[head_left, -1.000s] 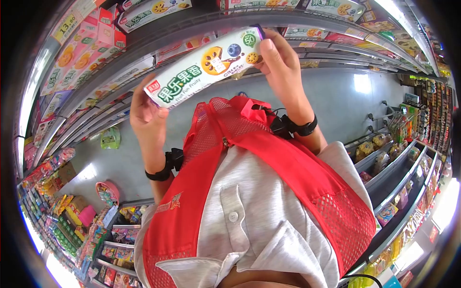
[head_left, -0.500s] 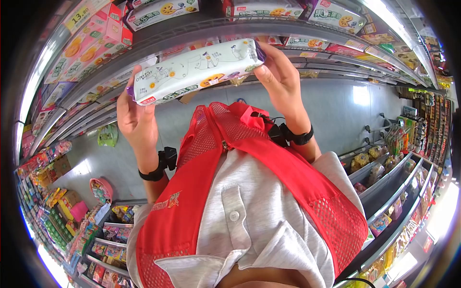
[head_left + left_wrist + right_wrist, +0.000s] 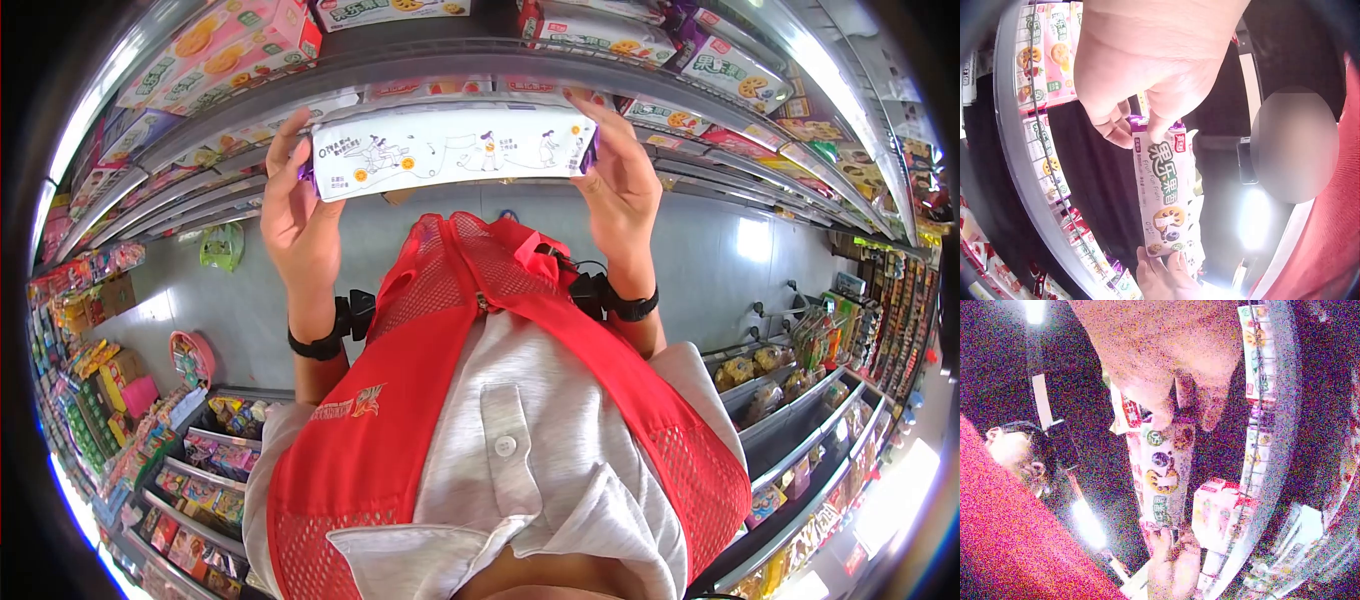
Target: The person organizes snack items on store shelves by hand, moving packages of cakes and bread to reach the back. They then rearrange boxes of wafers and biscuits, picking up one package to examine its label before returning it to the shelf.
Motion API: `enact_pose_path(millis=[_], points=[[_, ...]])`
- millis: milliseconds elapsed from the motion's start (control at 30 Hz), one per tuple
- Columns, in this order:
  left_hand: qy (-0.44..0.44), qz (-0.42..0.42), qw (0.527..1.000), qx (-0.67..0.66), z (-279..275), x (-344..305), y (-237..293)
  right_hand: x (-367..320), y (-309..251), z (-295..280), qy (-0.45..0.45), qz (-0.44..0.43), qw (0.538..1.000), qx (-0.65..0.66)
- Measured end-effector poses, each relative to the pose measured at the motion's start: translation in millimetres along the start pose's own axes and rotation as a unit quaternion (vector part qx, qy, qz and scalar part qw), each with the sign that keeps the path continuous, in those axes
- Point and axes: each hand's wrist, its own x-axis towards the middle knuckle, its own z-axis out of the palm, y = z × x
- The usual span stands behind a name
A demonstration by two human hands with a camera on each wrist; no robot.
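Note:
A long white biscuit packet (image 3: 455, 155) with purple ends is held level between both hands, near the shelf front. In the head view its side with line drawings of people faces up at me. My left hand (image 3: 292, 225) grips the left end, thumb below and fingers behind. At the other end my right hand (image 3: 625, 200) pinches the purple tip the same way. The left wrist view shows the packet's front (image 3: 1163, 181), with green lettering, a biscuit and blueberries, and the left thumb on its end. Heavy grain covers the right wrist view, where the right hand (image 3: 1166, 362) holds the packet (image 3: 1160, 465).
Shelves with a wire-edged lip (image 3: 420, 75) curve across just beyond the packet. Similar white packets (image 3: 600, 40) and pink boxes (image 3: 225, 50) stand on them. Grey floor lies beneath, with a green basket (image 3: 221, 247) at left. Snack racks (image 3: 790, 420) stand behind on both sides.
Both hands have turned the packet from its lettered front to the side with drawings and levelled it from a tilt. It has shifted slightly to the right, still held at both ends.

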Motion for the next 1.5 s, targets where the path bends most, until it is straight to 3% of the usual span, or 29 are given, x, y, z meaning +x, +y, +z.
enact_pose_path(millis=[233, 433, 633, 1500], points=[[-0.075, 0.010, 0.993, -0.095, 9, 6, 13, -3, 2, -4, 0.030, -0.039, 0.998, 0.033], [-0.044, 0.015, 0.998, -0.032, 9, 0, 20, -7, 3, -2, 0.048, -0.056, 0.997, 0.021], [-0.025, 0.018, 0.996, -0.080, 14, -2, 26, -9, 2, -1, 0.063, -0.059, 0.996, 0.025], [-0.065, 0.044, 0.993, -0.089, 22, -2, 35, -13, -6, -1, 0.088, -0.104, 0.990, -0.021]])
